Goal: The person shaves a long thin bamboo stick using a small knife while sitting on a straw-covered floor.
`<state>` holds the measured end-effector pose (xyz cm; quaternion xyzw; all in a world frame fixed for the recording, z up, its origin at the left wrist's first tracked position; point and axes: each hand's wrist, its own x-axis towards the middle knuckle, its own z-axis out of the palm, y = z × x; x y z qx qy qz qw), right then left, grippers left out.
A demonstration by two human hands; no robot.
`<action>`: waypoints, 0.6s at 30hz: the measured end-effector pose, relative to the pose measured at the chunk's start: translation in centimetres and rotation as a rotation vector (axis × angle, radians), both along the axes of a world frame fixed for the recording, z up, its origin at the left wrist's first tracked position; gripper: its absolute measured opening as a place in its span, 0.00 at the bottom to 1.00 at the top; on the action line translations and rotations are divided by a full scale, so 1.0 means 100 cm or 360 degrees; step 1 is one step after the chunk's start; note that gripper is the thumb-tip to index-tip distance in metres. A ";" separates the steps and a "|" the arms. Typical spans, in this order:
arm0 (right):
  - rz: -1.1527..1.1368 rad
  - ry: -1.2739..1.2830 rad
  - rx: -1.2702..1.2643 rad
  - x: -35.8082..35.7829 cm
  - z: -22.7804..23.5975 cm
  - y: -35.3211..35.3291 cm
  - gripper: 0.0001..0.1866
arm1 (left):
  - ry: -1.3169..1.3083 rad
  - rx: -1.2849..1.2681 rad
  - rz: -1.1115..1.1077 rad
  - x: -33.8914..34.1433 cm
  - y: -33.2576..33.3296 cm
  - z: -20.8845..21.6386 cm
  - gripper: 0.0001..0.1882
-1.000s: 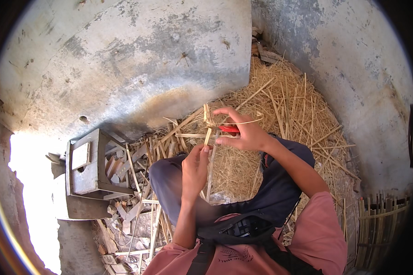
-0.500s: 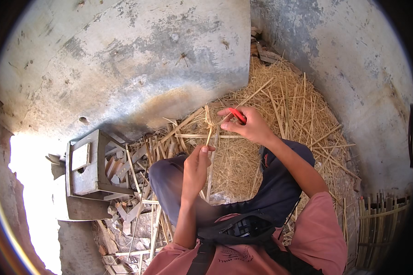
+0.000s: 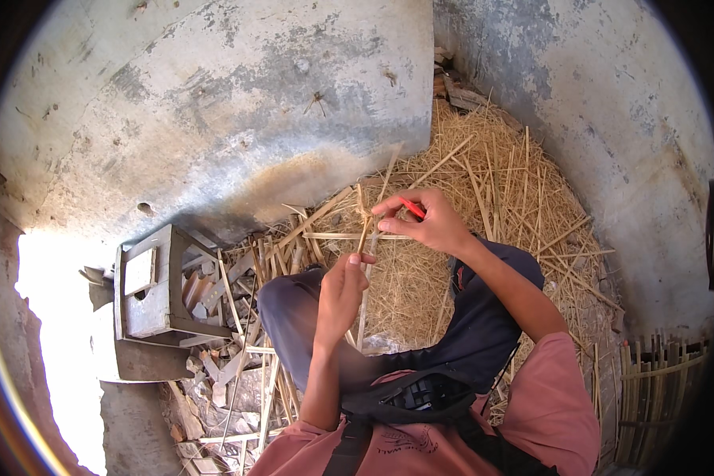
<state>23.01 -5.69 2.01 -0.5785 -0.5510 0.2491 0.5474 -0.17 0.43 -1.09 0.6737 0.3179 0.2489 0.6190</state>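
Observation:
My left hand (image 3: pixel 341 295) is closed in a pinch on the lower end of a thin bamboo strip (image 3: pixel 364 236), which stands nearly upright in front of my knees. Pale frayed shavings (image 3: pixel 362 208) curl at its upper end. To the right, my right hand (image 3: pixel 425 224) curls around a small red-handled tool (image 3: pixel 413 209); its working end is hidden, so I cannot tell the kind. The thumb and forefinger of this hand come close to the strip's upper part. Whether they touch it is unclear.
Dry straw and loose bamboo strips (image 3: pixel 504 190) cover the floor ahead and to the right. A worn wooden box (image 3: pixel 155 289) lies among rubble at the left. Peeling walls (image 3: pixel 293 71) rise in front and at the right. A slatted bamboo piece (image 3: pixel 658 385) stands at the lower right.
The red-handled tool has turned in my right hand, and less of it shows. My right fingers have shifted slightly downward along the strip. My left hand has hardly moved.

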 end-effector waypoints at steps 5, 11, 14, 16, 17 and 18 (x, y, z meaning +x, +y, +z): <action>-0.0085 -0.0197 0.0000 -0.002 -0.001 0.001 0.12 | 0.0005 -0.0013 0.0007 0.000 0.000 -0.004 0.22; -0.0200 -0.0429 0.0228 0.003 -0.018 0.005 0.11 | -0.0010 -0.0006 -0.0001 0.005 -0.004 -0.002 0.22; -0.0220 -0.0507 0.0229 0.002 -0.020 0.006 0.11 | -0.0016 0.0020 0.0033 0.004 -0.002 -0.005 0.22; -0.0247 -0.0509 0.0233 0.001 -0.019 0.005 0.11 | -0.0022 -0.0007 0.0020 0.004 0.000 -0.005 0.22; -0.0261 -0.0510 0.0235 0.000 -0.019 0.005 0.11 | -0.0025 -0.0021 0.0013 0.004 0.000 -0.005 0.22; -0.0248 -0.0441 0.0211 -0.003 -0.016 0.005 0.11 | -0.0023 -0.0031 0.0021 0.004 0.000 -0.005 0.22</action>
